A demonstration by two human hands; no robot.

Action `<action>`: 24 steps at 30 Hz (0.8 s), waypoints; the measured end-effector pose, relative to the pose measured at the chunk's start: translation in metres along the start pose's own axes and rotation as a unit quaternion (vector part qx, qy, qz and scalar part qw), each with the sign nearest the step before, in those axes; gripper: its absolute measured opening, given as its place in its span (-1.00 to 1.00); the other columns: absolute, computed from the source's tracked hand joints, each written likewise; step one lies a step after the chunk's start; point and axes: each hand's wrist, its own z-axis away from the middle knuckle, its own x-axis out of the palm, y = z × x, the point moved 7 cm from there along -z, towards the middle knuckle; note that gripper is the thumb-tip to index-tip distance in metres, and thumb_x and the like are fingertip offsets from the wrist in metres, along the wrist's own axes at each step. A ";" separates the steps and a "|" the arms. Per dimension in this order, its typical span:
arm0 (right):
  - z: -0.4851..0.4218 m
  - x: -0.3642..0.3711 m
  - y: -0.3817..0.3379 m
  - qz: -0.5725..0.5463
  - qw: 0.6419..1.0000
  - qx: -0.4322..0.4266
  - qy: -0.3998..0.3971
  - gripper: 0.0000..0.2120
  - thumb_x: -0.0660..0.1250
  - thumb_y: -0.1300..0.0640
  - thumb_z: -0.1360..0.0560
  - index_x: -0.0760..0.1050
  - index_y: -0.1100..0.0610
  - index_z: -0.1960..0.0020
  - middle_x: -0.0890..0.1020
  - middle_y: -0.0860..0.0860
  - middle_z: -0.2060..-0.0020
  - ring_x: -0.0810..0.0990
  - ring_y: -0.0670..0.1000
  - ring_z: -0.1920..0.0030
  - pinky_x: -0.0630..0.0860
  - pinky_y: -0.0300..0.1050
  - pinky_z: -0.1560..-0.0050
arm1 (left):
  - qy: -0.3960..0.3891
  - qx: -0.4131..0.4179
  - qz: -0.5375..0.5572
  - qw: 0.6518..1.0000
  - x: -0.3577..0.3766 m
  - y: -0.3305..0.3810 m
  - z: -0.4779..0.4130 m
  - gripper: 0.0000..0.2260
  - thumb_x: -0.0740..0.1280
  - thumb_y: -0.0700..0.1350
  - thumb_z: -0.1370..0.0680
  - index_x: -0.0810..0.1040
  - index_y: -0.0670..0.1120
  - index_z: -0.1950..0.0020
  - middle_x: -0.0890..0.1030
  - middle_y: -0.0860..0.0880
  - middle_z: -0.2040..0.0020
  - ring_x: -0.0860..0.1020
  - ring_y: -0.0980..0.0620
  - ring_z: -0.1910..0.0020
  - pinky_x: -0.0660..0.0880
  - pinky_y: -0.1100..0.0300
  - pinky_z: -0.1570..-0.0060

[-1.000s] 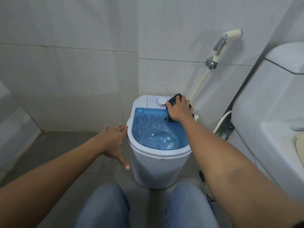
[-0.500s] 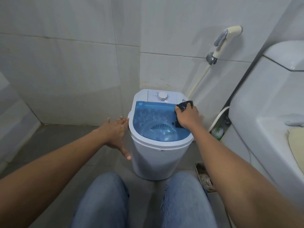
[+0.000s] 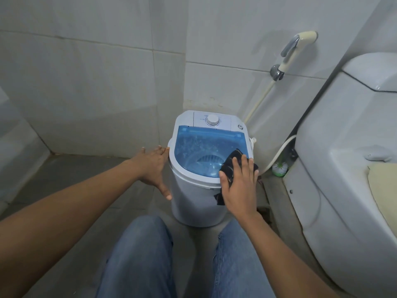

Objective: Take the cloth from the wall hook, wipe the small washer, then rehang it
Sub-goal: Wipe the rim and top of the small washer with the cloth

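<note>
The small washer is white with a clear blue lid and a round dial at the back, and it stands on the floor in the corner. My right hand lies flat on a dark cloth, pressing it on the lid's front right rim. One corner of the cloth hangs down the washer's side. My left hand rests with fingers spread against the washer's left side. No wall hook is in view.
A white toilet fills the right side, close to the washer. A bidet sprayer hangs on the tiled wall with its hose running down behind the washer. A toilet brush stands between them. My knees in jeans are just below the washer.
My right hand has slid the cloth from the back right, near the dial, along the right edge to the front right rim. My left hand has stayed on the washer's left side.
</note>
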 end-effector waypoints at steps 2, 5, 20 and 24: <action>0.004 0.005 -0.010 0.036 0.998 -0.047 0.010 -0.35 -0.04 -0.26 -0.63 0.31 0.13 -0.53 0.22 0.11 -0.57 0.03 0.13 -0.60 -0.11 0.19 -0.57 | 0.005 0.002 -0.006 1.000 -0.001 0.000 0.001 0.47 0.41 0.60 0.00 -0.28 -0.04 -0.62 -0.11 -0.05 -0.66 -0.09 -0.07 -0.63 -0.03 -0.36 -0.51; 0.004 0.010 -0.026 0.076 0.989 -0.123 0.001 -0.35 -0.05 -0.27 -0.63 0.36 0.12 -0.51 0.29 0.12 -0.55 0.13 0.13 -0.58 -0.06 0.17 -0.57 | 0.007 0.007 -0.011 1.000 -0.002 0.001 0.003 0.45 0.43 0.57 -0.02 -0.27 -0.05 -0.62 -0.10 -0.06 -0.66 -0.08 -0.08 -0.63 -0.02 -0.35 -0.51; -0.006 0.045 -0.124 0.110 0.910 -0.365 -0.161 -0.40 0.09 -0.31 -0.60 0.27 -0.05 -0.55 0.20 0.04 -0.59 0.10 0.08 -0.59 0.00 0.16 -0.58 | -0.012 -0.012 0.000 1.000 -0.004 -0.012 0.010 0.47 0.56 0.47 0.02 -0.24 0.05 -0.63 -0.05 0.04 -0.66 -0.08 -0.04 -0.63 -0.06 -0.33 -0.51; -0.012 0.040 -0.122 0.067 0.928 -0.302 -0.207 -0.29 -0.06 -0.38 -0.58 0.14 -0.02 -0.60 0.07 0.04 -0.62 -0.05 0.04 -0.61 -0.16 0.14 -0.58 | -0.017 -0.027 0.028 0.999 -0.015 -0.013 0.021 0.46 0.59 0.42 -0.01 -0.24 0.03 -0.63 -0.01 -0.05 -0.65 -0.04 -0.06 -0.63 -0.08 -0.27 -0.53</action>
